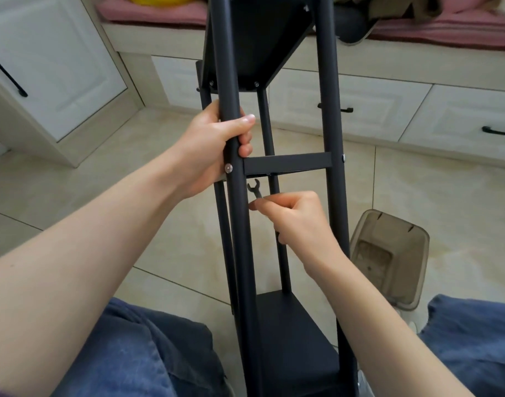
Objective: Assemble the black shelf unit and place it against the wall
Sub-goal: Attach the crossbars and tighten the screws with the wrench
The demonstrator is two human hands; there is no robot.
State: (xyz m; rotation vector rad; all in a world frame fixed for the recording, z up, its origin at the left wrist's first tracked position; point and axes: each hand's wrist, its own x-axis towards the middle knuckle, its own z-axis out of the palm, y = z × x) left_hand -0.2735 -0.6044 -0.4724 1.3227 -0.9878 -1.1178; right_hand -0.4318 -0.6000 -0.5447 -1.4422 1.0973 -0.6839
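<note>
The black shelf unit (328,116) lies tilted between my knees, its long tube legs running away from me toward the cabinets. My left hand (214,144) grips the near left leg just above a silver bolt head (228,167). A black crossbar (287,163) joins the two near legs at that height. My right hand (300,219) pinches a small black open-ended wrench (254,189), whose jaw points up just under the crossbar's left end. One black shelf panel (257,38) sits at the far end, another (291,330) near my lap.
A translucent brown bin (394,253) lies on the tiled floor to the right. White cabinets with black handles (500,131) line the back under a bench with pink cushions (446,30). A white cupboard door (45,61) stands at the left. My blue-trousered legs flank the shelf.
</note>
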